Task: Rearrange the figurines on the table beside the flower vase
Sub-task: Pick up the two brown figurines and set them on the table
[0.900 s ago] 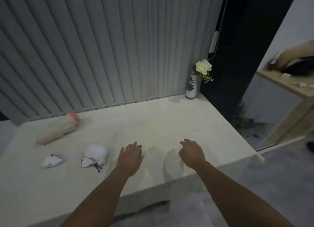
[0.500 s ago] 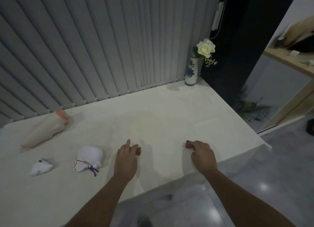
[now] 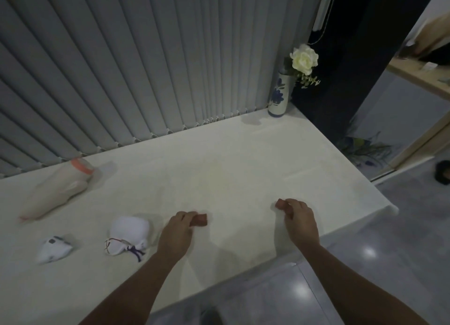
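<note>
My left hand [image 3: 177, 232] is closed around a small reddish-brown figurine [image 3: 200, 220] that sticks out past my fingertips, near the front of the white table [image 3: 231, 168]. My right hand [image 3: 300, 221] grips a second small reddish-brown figurine [image 3: 280, 204], which pokes out to the left of my fingers. Both hands sit low over the tabletop, about a hand's width apart. The flower vase [image 3: 278, 96], white with a blue pattern and a cream rose [image 3: 304, 58], stands at the table's far right corner, well beyond both hands.
A white drawstring pouch [image 3: 129, 234] lies just left of my left hand, and a small white object [image 3: 54, 249] lies further left. A beige bottle with an orange cap [image 3: 57, 190] lies on its side at the left. Vertical blinds [image 3: 146, 56] back the table. The table's right edge drops to grey floor.
My hands went from flat and spread on the table to curled around two small reddish-brown figurines. The view has tilted down and moved closer to the table.
</note>
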`<move>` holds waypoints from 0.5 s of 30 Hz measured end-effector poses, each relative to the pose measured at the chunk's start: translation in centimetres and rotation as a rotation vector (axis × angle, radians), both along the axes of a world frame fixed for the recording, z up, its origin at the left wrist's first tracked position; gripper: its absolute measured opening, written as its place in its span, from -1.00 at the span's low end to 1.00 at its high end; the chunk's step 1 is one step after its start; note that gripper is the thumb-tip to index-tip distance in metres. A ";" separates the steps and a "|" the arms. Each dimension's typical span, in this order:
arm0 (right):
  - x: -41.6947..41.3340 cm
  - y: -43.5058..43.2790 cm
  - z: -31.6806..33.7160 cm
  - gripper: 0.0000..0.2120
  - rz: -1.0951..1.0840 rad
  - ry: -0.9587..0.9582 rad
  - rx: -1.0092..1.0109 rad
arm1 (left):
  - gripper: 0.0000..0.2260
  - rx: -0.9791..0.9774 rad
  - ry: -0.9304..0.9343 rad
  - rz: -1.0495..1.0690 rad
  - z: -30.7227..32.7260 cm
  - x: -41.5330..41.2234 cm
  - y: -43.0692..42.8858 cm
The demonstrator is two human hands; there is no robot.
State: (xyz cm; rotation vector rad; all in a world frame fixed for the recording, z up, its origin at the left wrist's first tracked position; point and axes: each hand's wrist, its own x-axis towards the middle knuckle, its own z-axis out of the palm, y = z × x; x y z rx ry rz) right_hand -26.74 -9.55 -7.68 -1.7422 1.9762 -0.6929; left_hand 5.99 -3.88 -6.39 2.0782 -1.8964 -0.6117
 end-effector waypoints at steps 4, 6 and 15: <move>0.1 0.0 -0.1 -0.70 0.001 0.023 0.020 | -0.62 0.048 0.072 0.007 0.4 0.4 -0.5; 0.5 0.1 0.1 -0.70 0.006 0.009 0.025 | -0.61 0.056 0.115 0.023 0.7 0.5 -0.5; 4.4 1.0 2.5 -0.84 -0.047 -0.254 0.089 | -0.64 0.012 0.173 -0.058 1.6 -0.4 -0.2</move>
